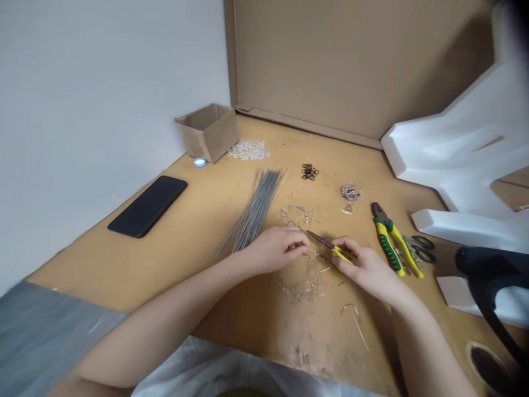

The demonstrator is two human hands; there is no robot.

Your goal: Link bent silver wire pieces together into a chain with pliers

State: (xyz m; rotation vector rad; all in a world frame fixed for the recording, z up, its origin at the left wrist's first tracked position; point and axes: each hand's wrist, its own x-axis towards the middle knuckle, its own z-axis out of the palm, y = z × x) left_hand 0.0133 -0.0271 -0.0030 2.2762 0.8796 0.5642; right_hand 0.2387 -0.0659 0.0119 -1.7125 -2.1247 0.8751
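Observation:
My left hand [285, 247] is closed in a pinch on the far edge of a bent-wire ring [317, 275], which lies low on the table with its loops spread toward me. My right hand [366, 267] grips thin-nosed pliers [324, 240] by their yellow handles, the dark jaws pointing left, close to my left fingertips. A second wire ring [294, 212] lies just beyond my left hand. Beside that hand is a bundle of straight grey wires [260, 204], partly covered by my wrist. A loose bent wire [357, 325] sits nearer to me on the right.
Larger green-and-yellow pliers [390, 237] and scissors [421, 248] lie at right, near a white moulded piece [446, 149]. Farther back are black rings [309, 172], a small wire heap [351, 192], clear beads [249, 149] and a cardboard box [212, 135]. A phone [149, 205] lies left.

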